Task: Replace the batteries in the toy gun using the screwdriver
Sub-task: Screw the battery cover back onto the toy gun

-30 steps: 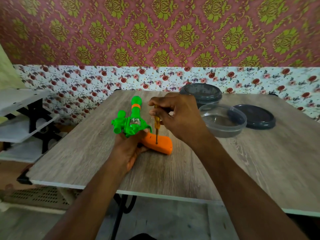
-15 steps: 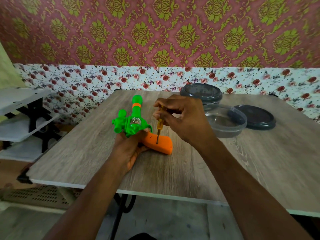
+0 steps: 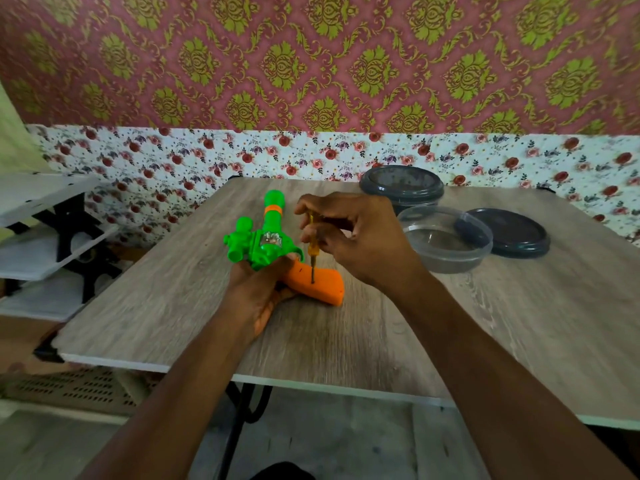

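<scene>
Fingers [image 3: 325,204] of right hand [image 3: 360,237] pinched narrow round top of screwdriver [image 3: 312,251], shaft upright, tip set into orange grip [image 3: 323,289] of gun [image 3: 266,242]. Left hand [image 3: 256,289] gripping gun from near side, at join of green body and grip, fingers mostly hidden beneath, pinning it flat on tabletop [image 3: 381,334]. Judged from this: early in task, at turning of cover screw. Cover seemingly in place on grip; no battery in sight, old or new. Cannot tell how far out screw sits: too small. Left to do, by that reading: back screw out, lift cover, swap batteries, refit cover, drive screw home. Right of gun and well apart from it, open clear tub [image 3: 446,240] with lid [image 3: 509,232] lying just beside; beyond gun and to right, closed dark tub [image 3: 401,185], contents hidden.
</scene>
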`<state>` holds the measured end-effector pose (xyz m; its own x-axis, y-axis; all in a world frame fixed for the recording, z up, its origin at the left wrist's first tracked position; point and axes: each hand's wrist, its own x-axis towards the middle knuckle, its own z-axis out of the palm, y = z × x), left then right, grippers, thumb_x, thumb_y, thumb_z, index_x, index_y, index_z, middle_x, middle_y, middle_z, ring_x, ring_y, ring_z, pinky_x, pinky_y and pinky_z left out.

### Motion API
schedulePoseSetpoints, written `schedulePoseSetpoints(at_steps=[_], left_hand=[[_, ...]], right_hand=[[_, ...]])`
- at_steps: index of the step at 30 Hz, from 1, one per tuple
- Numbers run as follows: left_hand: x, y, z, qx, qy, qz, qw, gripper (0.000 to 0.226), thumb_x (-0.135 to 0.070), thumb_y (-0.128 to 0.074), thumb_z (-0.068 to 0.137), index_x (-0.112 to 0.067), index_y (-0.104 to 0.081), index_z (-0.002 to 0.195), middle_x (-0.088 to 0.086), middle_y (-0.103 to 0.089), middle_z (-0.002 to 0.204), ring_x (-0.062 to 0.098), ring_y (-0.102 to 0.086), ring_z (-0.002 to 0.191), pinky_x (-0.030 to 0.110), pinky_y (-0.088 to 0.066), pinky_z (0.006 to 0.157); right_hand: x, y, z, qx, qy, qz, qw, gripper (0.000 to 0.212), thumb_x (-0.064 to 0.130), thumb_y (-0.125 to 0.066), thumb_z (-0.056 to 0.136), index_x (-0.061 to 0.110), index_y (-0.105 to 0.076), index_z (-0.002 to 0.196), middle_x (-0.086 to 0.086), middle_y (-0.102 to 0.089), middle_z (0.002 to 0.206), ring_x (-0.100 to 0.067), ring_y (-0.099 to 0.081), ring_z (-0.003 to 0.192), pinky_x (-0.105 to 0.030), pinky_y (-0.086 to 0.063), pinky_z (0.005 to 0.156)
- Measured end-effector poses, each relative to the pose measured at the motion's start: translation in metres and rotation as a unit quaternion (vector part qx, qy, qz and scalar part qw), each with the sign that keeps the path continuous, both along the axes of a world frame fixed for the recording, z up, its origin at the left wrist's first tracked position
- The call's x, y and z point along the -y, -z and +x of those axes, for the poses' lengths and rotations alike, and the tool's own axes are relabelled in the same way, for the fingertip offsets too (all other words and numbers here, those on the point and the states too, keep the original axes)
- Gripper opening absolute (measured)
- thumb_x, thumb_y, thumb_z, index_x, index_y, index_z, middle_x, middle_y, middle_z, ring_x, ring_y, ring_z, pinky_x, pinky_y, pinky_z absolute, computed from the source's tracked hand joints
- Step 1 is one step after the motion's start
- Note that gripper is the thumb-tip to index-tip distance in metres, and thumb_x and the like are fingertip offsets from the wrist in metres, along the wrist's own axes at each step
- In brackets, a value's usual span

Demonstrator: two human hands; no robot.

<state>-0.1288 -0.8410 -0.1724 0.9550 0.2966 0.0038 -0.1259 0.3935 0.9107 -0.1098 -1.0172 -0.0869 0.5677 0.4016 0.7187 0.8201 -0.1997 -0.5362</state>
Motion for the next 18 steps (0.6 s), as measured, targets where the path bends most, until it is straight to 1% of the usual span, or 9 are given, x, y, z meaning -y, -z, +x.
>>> schedulePoseSetpoints(at_steps=[1, 3, 4, 8, 11, 13, 14, 16, 18], left_hand=[[0.001, -0.001, 0.0, -0.006, -0.005, 0.005, 1.0, 0.04, -0.002, -0.073, 0.086, -0.006, -0.063, 0.125, 0.022, -0.07, 0.116, 0.038, -0.068, 0.103, 0.048, -0.064, 0.07], [0.002, -0.003, 0.0, -0.014, -0.017, 0.011, 1.0, 0.032, -0.002, -0.073, 0.087, -0.013, -0.066, 0.116, 0.015, -0.071, 0.107, 0.031, -0.069, 0.096, 0.042, -0.064, 0.063], [0.002, -0.003, 0.0, -0.013, -0.017, 0.008, 1.0, 0.031, -0.002, -0.073, 0.087, -0.015, -0.066, 0.114, 0.014, -0.071, 0.105, 0.029, -0.068, 0.094, 0.041, -0.063, 0.062], [0.004, -0.006, -0.001, -0.01, -0.018, 0.006, 1.0, 0.045, -0.002, -0.073, 0.086, -0.008, -0.061, 0.129, 0.017, -0.069, 0.113, 0.031, -0.067, 0.098, 0.045, -0.064, 0.064], [0.004, -0.008, -0.001, -0.015, -0.023, 0.003, 1.0, 0.036, 0.0, -0.072, 0.087, -0.014, -0.063, 0.119, 0.012, -0.069, 0.109, 0.026, -0.067, 0.094, 0.044, -0.064, 0.062], [0.005, -0.009, -0.001, -0.015, -0.021, 0.003, 1.0, 0.032, 0.0, -0.071, 0.087, -0.017, -0.063, 0.114, 0.011, -0.069, 0.108, 0.024, -0.067, 0.092, 0.041, -0.063, 0.057], [0.005, -0.009, 0.0, -0.014, -0.02, 0.003, 1.0, 0.032, 0.0, -0.071, 0.088, -0.016, -0.063, 0.115, 0.011, -0.069, 0.107, 0.023, -0.068, 0.09, 0.038, -0.062, 0.053], [0.005, -0.007, 0.0, -0.013, -0.02, 0.0, 1.0, 0.032, 0.001, -0.07, 0.088, -0.015, -0.063, 0.116, 0.011, -0.07, 0.104, 0.021, -0.068, 0.086, 0.033, -0.059, 0.05], [0.004, -0.007, 0.0, -0.015, -0.019, -0.005, 1.0, 0.037, 0.001, -0.07, 0.088, -0.011, -0.061, 0.122, 0.013, -0.07, 0.109, 0.023, -0.069, 0.089, 0.035, -0.06, 0.051]], right_hand=[[-0.002, -0.001, 0.001, 0.032, 0.015, -0.009, 0.999, 0.024, 0.001, -0.069, 0.092, 0.003, -0.076, 0.115, -0.008, -0.078, 0.097, -0.016, -0.077, 0.082, -0.034, -0.064, 0.08], [-0.005, -0.004, 0.003, 0.077, 0.047, -0.02, 0.996, 0.026, 0.009, -0.077, 0.088, 0.004, -0.077, 0.113, -0.007, -0.078, 0.096, -0.016, -0.075, 0.078, -0.036, -0.063, 0.079], [-0.006, -0.005, 0.004, 0.087, 0.056, -0.025, 0.994, 0.028, 0.012, -0.08, 0.086, 0.004, -0.077, 0.113, -0.008, -0.078, 0.096, -0.017, -0.074, 0.078, -0.037, -0.062, 0.078], [-0.006, -0.005, 0.004, 0.116, 0.066, -0.038, 0.99, 0.038, 0.023, -0.084, 0.081, 0.001, -0.077, 0.112, -0.01, -0.074, 0.088, -0.021, -0.07, 0.072, -0.042, -0.061, 0.072], [-0.005, -0.002, 0.005, 0.127, 0.103, -0.049, 0.985, 0.043, 0.03, -0.085, 0.08, 0.001, -0.076, 0.111, -0.009, -0.069, 0.083, -0.022, -0.064, 0.068, -0.044, -0.058, 0.066], [-0.003, -0.002, 0.004, 0.11, 0.092, -0.037, 0.989, 0.039, 0.028, -0.082, 0.083, 0.002, -0.076, 0.112, -0.009, -0.071, 0.086, -0.022, -0.067, 0.071, -0.044, -0.059, 0.069], [-0.001, -0.003, 0.003, 0.087, 0.077, -0.025, 0.993, 0.035, 0.024, -0.081, 0.086, 0.002, -0.076, 0.113, -0.008, -0.074, 0.091, -0.02, -0.071, 0.077, -0.043, -0.061, 0.074], [0.003, -0.006, 0.001, 0.008, 0.049, -0.02, 0.999, 0.03, 0.011, -0.076, 0.09, 0.004, -0.075, 0.12, -0.006, -0.078, 0.104, -0.015, -0.076, 0.092, -0.038, -0.062, 0.088], [0.009, -0.01, -0.001, -0.061, 0.034, -0.047, 0.996, 0.033, 0.0, -0.069, 0.093, 0.006, -0.072, 0.125, -0.007, -0.078, 0.108, -0.016, -0.077, 0.096, -0.038, -0.062, 0.091]])
